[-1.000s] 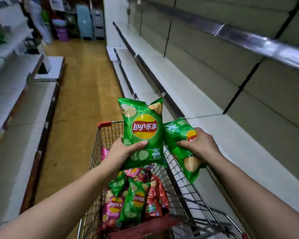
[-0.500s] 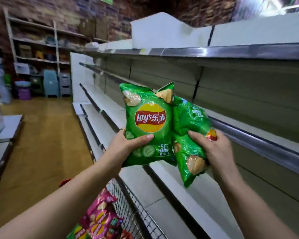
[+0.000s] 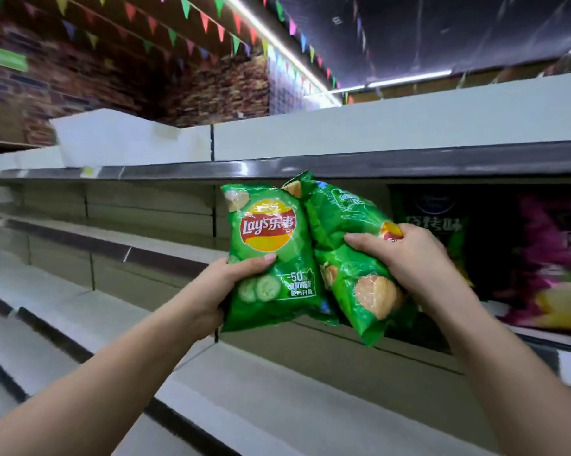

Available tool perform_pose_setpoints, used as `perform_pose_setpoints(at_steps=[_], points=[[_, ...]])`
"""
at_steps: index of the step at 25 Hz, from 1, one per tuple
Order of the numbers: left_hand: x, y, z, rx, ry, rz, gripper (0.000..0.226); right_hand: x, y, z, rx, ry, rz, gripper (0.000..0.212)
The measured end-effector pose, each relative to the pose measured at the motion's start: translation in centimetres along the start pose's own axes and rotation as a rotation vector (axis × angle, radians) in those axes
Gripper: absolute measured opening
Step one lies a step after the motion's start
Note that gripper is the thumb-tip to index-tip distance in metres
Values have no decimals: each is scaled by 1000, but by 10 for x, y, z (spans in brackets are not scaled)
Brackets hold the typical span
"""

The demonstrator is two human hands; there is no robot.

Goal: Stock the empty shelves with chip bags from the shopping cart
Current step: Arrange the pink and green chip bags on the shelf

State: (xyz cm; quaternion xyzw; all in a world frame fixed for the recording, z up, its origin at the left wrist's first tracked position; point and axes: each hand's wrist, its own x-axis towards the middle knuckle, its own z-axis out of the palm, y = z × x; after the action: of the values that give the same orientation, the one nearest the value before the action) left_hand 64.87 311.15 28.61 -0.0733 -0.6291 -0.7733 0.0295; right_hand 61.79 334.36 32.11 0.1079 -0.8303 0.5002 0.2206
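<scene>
Two green chip bags are held up in the air in front of the shelving, one in each hand of the person. The left hand [image 3: 223,286] grips the first bag [image 3: 271,248] at its lower left part. The thumb lies across the front, just under the red and yellow logo, and the other fingers are hidden behind the bag. This bag stands nearly upright, its long axis running up and down, with the sealed top edge upward. Its printed front is turned toward the person, so the logo reads the right way.

The right hand [image 3: 409,261] holds the second bag [image 3: 346,264] by its right side, with the thumb pressed on the front and the fingers [image 3: 415,233] curled round the edge, over a part of the logo. This bag is tilted: its long axis goes from upper left to lower right, and the lower end hangs below the hand. The two bags touch along their inner sides, and their upper corners overlap.

Both bags are just under the grey metal edge [image 3: 376,164] of the upper shelf. To the right, behind the right hand, dark bags [image 3: 524,251] stand on a shelf, too blurred to read. Above, coloured pennants [image 3: 205,19] hang before a brick wall [image 3: 195,90].
</scene>
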Motion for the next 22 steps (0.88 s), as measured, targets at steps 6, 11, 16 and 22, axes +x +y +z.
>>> perform_pose_setpoints(at_steps=[6, 11, 16, 22], points=[[26, -15, 9, -104, -244, -129, 72, 1, 24, -33, -105, 28, 102, 52], [59, -21, -9, -126, -318, -281, 77, 22, 20, -30, -180, 26, 184, 61], [115, 0, -2, 129, -301, -220, 60, 44, 5, -14, -295, 99, 175, 60], [191, 6, 18, 140, -344, -208, 20, 49, -3, 1, -479, 149, 204, 59]])
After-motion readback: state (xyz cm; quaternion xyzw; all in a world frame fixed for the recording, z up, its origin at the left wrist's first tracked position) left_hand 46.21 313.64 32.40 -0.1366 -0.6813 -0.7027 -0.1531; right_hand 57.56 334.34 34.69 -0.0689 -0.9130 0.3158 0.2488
